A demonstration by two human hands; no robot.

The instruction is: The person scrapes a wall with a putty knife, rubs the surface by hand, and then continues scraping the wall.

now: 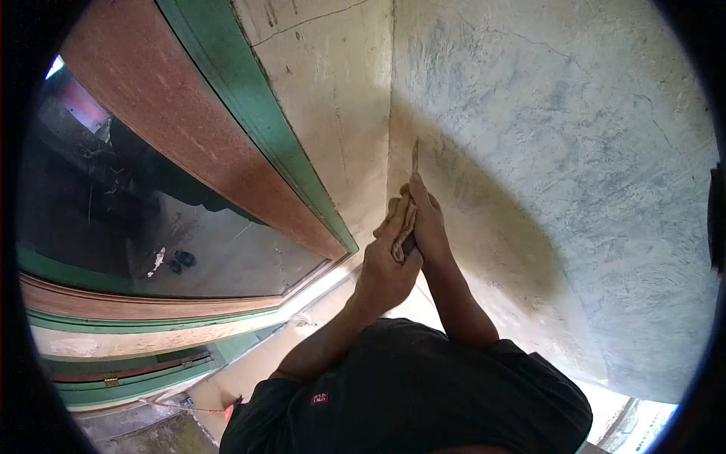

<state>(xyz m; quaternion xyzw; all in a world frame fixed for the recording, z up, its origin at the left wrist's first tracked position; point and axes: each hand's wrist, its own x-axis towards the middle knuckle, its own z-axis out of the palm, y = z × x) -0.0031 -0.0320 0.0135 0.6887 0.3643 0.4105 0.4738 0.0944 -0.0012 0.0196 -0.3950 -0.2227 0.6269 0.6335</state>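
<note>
Both hands are close together near the wall corner, in the middle of the view. My left hand (387, 266) is closed around a brownish, dusty object whose handle-like part (409, 244) shows between the palms. Just right of it and slightly higher, my right hand (429, 223) is closed on the same object. A thin, narrow tool tip (415, 155) sticks up past the fingers, close to the plastered wall (544, 136). Whether the tip touches the wall cannot be made out.
On the left are a green frame (249, 98), a reddish-brown panel (174, 98) and dark glass. Dark footwear (181, 261) shows within the glass area. A cracked beige wall (325, 76) meets the grey-patched wall at the corner. A dark shirt (423, 393) fills the bottom.
</note>
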